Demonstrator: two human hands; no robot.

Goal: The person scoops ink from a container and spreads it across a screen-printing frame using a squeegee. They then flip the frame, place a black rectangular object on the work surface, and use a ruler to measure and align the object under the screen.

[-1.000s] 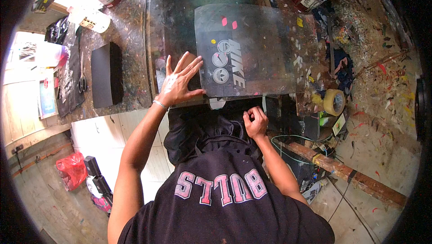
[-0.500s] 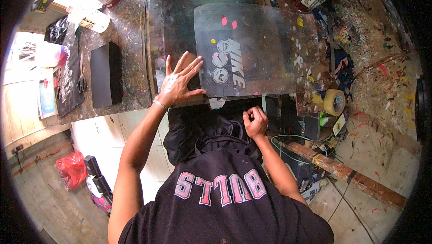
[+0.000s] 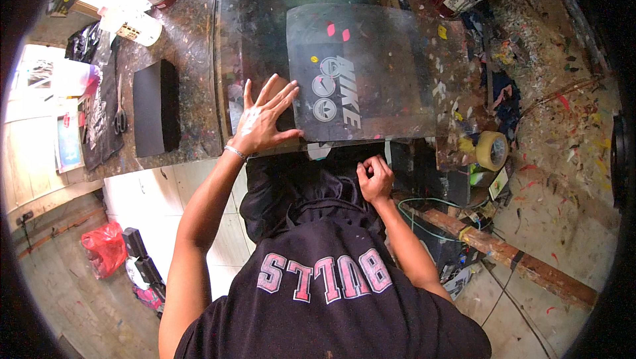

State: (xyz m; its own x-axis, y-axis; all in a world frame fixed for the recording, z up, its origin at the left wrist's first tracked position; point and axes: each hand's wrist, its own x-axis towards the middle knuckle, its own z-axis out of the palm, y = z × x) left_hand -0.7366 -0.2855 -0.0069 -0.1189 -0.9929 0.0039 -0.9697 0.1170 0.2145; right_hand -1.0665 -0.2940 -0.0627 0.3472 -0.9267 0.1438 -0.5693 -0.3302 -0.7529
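The paint-stained workbench (image 3: 199, 104) extends ahead of both hands. The left hand (image 3: 262, 124) is open, fingers spread, palm down, beside the left edge of the transparent sheet (image 3: 391, 61). The sheet lies right of this hand and ahead of the right hand (image 3: 376, 179), which is loosely closed, no held object visible. Caution: a sideways push from the left hand could skew the sheet; any wet paint residue could smear it.

The head view looks steeply downward from above the wearer's torso (image 3: 324, 329) at close range. The worktop (image 3: 199, 97) fills much of the upper field; the tiled floor (image 3: 159, 193) shows below it. Straight edges bow toward the rim.
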